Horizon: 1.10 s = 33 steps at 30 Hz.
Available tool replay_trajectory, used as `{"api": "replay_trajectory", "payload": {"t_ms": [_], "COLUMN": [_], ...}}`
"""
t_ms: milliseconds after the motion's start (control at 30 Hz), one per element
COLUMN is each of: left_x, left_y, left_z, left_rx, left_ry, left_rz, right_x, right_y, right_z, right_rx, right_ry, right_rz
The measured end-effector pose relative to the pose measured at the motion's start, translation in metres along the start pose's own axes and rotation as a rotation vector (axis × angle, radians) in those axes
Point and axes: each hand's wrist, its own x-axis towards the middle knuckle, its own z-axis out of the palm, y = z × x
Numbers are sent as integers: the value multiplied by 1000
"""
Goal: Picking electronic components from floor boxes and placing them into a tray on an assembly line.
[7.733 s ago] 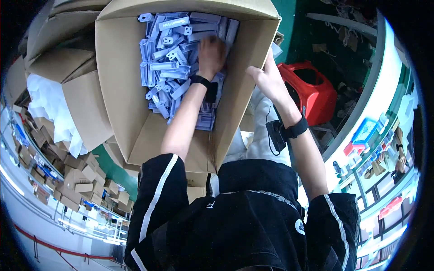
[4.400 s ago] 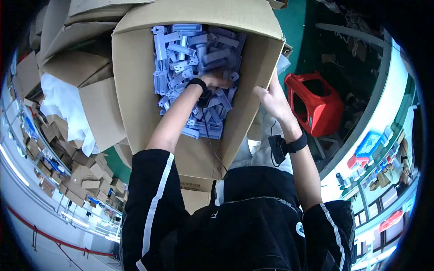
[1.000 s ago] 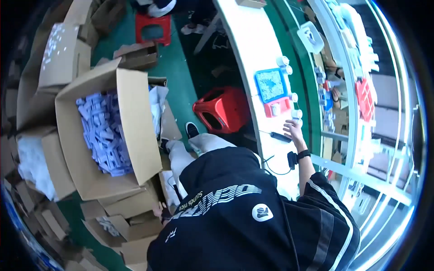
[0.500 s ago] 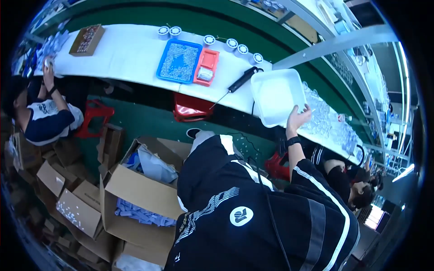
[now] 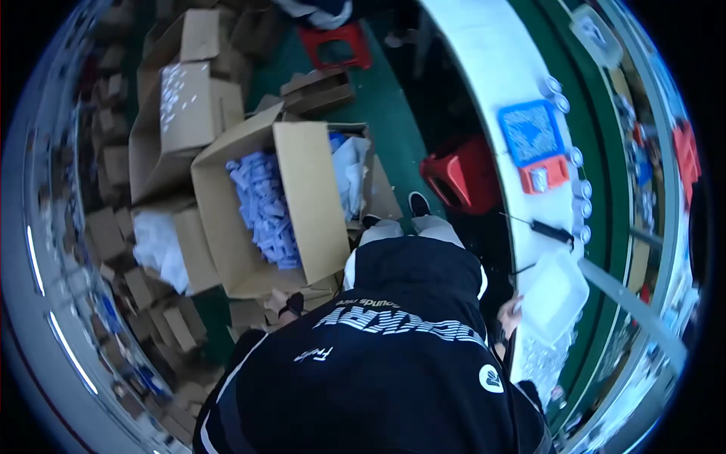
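My left hand [image 5: 280, 303], with a dark band on its wrist, is low beside the near edge of a large open cardboard box [image 5: 325, 204]. Its fingers are too dim and small to make out. Inside the box lies a heap of lavender, strip-like pieces [image 5: 265, 208]. At the near edge of the white table [image 5: 484, 45], my right hand [image 5: 509, 314] is beside a white plastic tray [image 5: 556, 295]. Its fingers look apart, with nothing seen in them; whether they touch the tray I cannot tell.
A black electric screwdriver [image 5: 552, 231], a blue tray of small parts [image 5: 531, 132] and a red tray [image 5: 546, 175] lie on the table. Clear plastic pieces [image 5: 541, 365] lie beyond the white tray. A red stool [image 5: 461, 178] stands beneath. More cartons [image 5: 185, 106] crowd the left.
The view has swung left and down, bringing the boxes to the middle and the table to the right. My left hand has come into view; my right hand is lower, by the table edge.
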Motion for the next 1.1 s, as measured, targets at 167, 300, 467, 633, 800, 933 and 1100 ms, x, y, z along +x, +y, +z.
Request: {"api": "replay_trajectory", "payload": {"t_ms": [167, 300, 467, 633, 800, 933, 1100], "left_x": [-35, -27, -70, -92, -88, -38, -15], "left_y": [48, 77, 178, 174, 148, 122, 49], "left_z": [-70, -89, -157, -160, -143, -133, -139], "left_rx": [-287, -616, -1372, -1515, -1786, -1894, -1455], "left_ry": [185, 204, -727, -809, -675, -869, -1004], "left_rz": [-340, 284, 619, 377, 90, -200, 88], "right_x": [-56, -72, -2, -29, -68, -76, -74], "right_y": [127, 219, 353, 522, 622, 691, 741], "right_z": [58, 168, 278, 301, 249, 204, 213], "right_rx": [-538, -1259, -2029, -2442, -1841, -1801, -2013], "right_ry": [493, 469, -385, -1036, -940, -1188, -1522], "right_rz": [-585, -689, -545, -361, 422, 801, 446]}}
